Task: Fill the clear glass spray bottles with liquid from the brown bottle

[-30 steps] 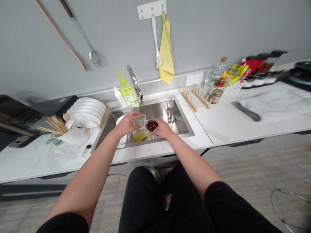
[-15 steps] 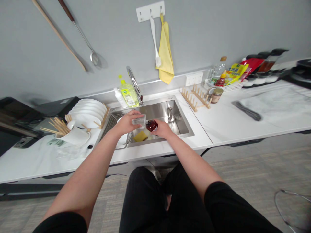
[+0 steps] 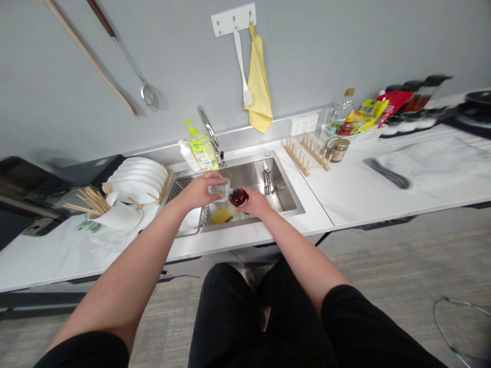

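Over the sink (image 3: 293, 202), my left hand (image 3: 200, 190) is closed around a clear, see-through container (image 3: 220, 190), held tilted on its side. Close beside it, my right hand (image 3: 255, 202) grips a dark red, shiny bottle (image 3: 238, 197) that is tipped toward the clear container. Their near ends almost meet; whether they touch I cannot tell. Below them a yellow sponge (image 3: 221, 215) lies in the basin. A white dish (image 3: 191, 220) sits in the wire rack (image 3: 204, 219) on the left side, partly hidden by my left arm.
The faucet (image 3: 210, 134) rises behind the sink, beside a green soap bottle (image 3: 202, 150). White plates (image 3: 134, 179) and a chopstick holder (image 3: 120, 214) stand left. To the right are a wooden rack (image 3: 307, 153), a jar (image 3: 339, 151) and a basket (image 3: 366, 135) of condiments.
The clear container has turned slightly in my left hand, and more of its side shows. My right hand stays nearly still with the red bottle. The whole view has shifted a little.
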A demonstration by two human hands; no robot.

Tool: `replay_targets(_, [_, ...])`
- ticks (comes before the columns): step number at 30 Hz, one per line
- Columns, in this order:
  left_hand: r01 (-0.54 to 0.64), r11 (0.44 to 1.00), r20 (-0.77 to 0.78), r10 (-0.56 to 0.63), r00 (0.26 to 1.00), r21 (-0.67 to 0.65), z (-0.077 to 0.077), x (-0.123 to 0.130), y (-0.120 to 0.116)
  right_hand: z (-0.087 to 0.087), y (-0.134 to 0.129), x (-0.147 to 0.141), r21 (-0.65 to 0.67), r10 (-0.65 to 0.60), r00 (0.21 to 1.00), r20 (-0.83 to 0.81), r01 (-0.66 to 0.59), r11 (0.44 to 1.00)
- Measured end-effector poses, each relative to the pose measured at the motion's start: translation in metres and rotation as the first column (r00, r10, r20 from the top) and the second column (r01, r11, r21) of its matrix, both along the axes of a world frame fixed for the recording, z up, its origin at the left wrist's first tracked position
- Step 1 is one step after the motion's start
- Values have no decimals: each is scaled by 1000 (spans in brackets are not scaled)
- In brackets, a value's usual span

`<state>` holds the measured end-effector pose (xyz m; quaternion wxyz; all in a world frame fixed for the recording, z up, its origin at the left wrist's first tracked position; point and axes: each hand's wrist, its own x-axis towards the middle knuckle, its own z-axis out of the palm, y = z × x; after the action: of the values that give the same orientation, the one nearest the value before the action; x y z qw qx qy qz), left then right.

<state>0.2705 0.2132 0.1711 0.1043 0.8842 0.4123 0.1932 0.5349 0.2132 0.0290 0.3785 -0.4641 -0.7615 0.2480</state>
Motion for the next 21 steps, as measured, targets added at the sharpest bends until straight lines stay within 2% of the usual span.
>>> replay_targets(5, [23,1000,-30,-23,999,-5,8,4,1,1,-1,1,-8,-8,1000,-9,8,1000])
replay_targets(15, [35,999,-47,-35,998,-4,11,4,4,4,-4,1,0,-19,1000,0,19,1000])
replay_targets(21, [62,998,-94,-61,994,1,20,10,5,5,-5,1,4,-25,1000,-17,25,1000])
